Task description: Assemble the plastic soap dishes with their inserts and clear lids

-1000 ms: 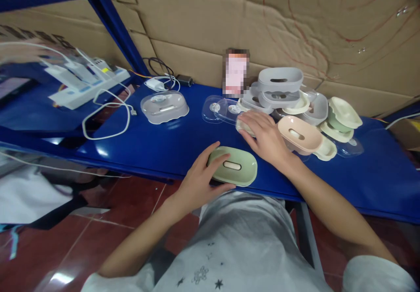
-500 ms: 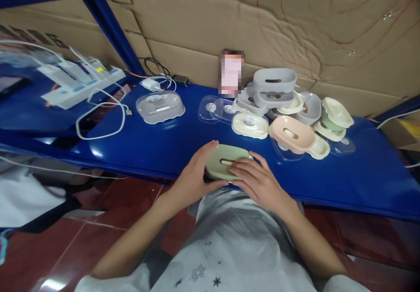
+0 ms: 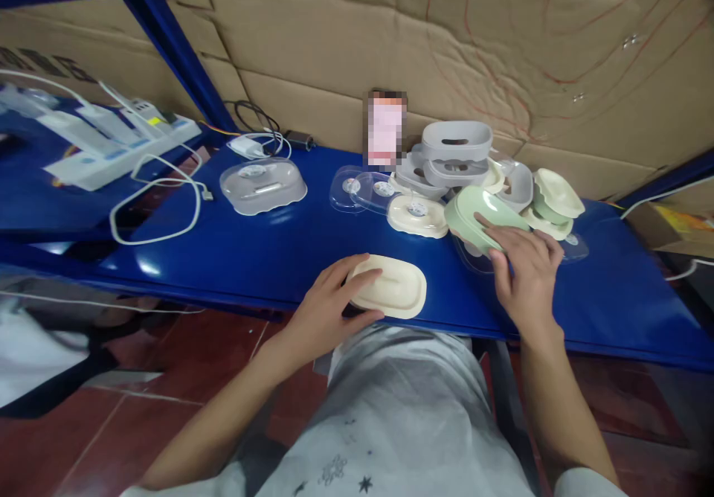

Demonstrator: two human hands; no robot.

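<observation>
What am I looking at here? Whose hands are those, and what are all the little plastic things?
There is no machine here. A person wears a camera on their head, so you see their own two arms from above, looking down. In front of them is a blue shelf with cardboard behind it. The left hand rests on a cream tray near the front edge. The right hand grips a green tray, tilted, beside a pile of soap dish parts in grey, cream and green. Further left sit a clear lidded soap dish, a white cable and a power strip.
</observation>
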